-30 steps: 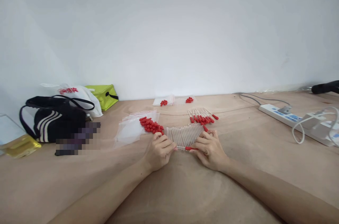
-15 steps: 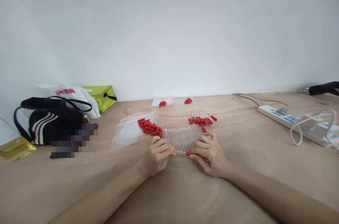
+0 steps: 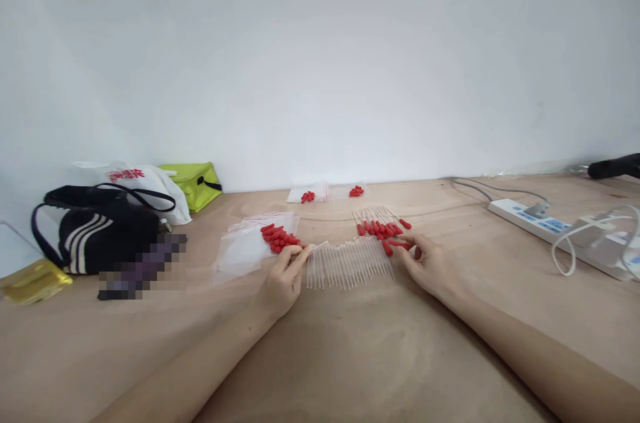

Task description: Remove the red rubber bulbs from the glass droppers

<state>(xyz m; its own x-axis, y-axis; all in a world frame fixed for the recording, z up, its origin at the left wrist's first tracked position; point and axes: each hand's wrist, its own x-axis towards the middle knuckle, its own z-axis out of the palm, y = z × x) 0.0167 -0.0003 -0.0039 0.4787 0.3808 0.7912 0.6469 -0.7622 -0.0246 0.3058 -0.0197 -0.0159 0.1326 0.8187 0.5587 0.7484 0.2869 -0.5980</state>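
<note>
A row of clear glass tubes (image 3: 347, 263) lies side by side on the wooden table (image 3: 350, 356) between my hands. My left hand (image 3: 284, 276) stretches its fingers out to the near edge of a pile of loose red rubber caps (image 3: 278, 237), the fingertips touching it. My right hand (image 3: 426, 264) rests right of the row, its fingers closed on a tube with a red cap (image 3: 400, 244). It holds this at the edge of a fan of several red-capped tubes (image 3: 379, 223).
Clear zip bags (image 3: 244, 246) lie under and left of the caps. Two small bags with red caps (image 3: 330, 193) sit near the wall. At left are a black striped bag (image 3: 95, 229), a white plastic bag (image 3: 143, 181) and a green pouch (image 3: 193, 179). A power strip (image 3: 547, 226) with cables is at right.
Both hands left the near end of the tube row. The right hand carried the capped tube back right to the fan of capped tubes. The left hand reached forward to the red caps.
</note>
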